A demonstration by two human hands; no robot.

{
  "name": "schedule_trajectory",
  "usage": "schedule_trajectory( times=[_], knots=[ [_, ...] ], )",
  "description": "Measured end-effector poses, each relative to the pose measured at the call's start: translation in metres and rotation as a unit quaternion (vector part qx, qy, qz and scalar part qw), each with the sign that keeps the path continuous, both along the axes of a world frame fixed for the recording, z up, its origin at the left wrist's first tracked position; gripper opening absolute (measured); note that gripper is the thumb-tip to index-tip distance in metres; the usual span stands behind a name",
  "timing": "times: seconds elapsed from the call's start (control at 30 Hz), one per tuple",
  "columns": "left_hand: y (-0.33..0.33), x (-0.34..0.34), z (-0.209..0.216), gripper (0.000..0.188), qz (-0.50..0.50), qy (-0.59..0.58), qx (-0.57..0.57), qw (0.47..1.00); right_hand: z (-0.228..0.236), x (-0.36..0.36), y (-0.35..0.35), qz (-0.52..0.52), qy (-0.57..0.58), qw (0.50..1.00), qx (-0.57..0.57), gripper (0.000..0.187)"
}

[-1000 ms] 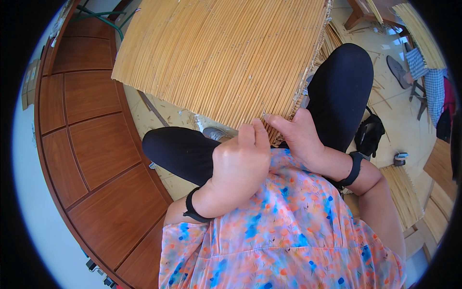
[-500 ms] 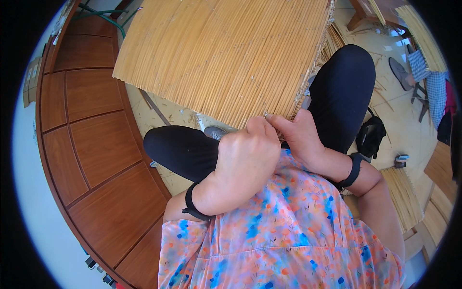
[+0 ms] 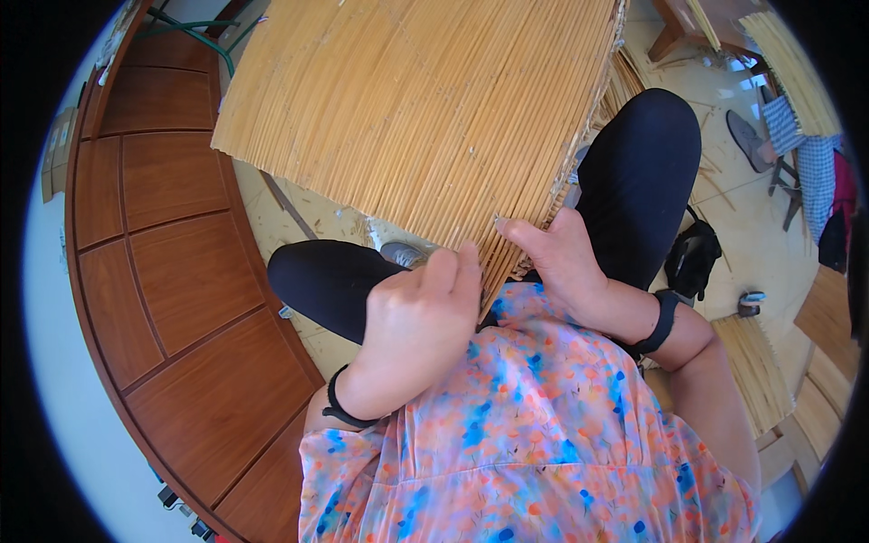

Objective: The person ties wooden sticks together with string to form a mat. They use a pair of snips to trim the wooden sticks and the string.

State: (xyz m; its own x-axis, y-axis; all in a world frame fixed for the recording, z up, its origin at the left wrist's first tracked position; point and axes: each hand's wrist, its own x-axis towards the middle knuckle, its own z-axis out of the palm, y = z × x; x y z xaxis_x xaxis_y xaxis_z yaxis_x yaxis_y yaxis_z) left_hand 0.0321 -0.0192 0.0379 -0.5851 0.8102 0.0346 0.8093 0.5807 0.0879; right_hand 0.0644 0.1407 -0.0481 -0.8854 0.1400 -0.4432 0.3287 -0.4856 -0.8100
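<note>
A large mat of thin straw-coloured reed sticks lies in front of me, its near right corner between my knees. My right hand grips that corner, the thumb lying on top and the other fingers hidden beneath. Just left of it, my left hand is closed at the near edge, its fingertips against the outer sticks. What its inner fingers hold is partly hidden. Down the mat's right side runs a rough edge of stick ends.
On the left stands a brown panelled wooden cabinet. Loose sticks are scattered over the tiled floor. To the right are a black bag and another reed mat. At the far right another person sits, with a grey shoe showing.
My left hand has moved left and down toward me, away from my right hand, uncovering the mat's near corner. My right hand has stayed nearly in place.
</note>
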Motion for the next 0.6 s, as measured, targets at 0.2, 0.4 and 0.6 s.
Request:
schedule_trajectory(
  times=[0.2,0.4,0.6],
  knots=[
    [-0.037,-0.006,-0.01,0.032,0.104,-0.038,0.174,0.979,-0.007,0.001,-0.001,0.005,-0.024,1.0,0.012,0.019],
    [-0.051,-0.001,-0.013,0.028,0.184,-0.056,0.274,0.942,-0.004,-0.004,-0.002,-0.018,-0.066,0.998,-0.002,0.02],
    [-0.053,0.004,-0.022,0.027,0.204,-0.084,0.34,0.914,-0.004,-0.006,-0.003,-0.035,-0.07,0.997,-0.014,0.025]
  ],
)
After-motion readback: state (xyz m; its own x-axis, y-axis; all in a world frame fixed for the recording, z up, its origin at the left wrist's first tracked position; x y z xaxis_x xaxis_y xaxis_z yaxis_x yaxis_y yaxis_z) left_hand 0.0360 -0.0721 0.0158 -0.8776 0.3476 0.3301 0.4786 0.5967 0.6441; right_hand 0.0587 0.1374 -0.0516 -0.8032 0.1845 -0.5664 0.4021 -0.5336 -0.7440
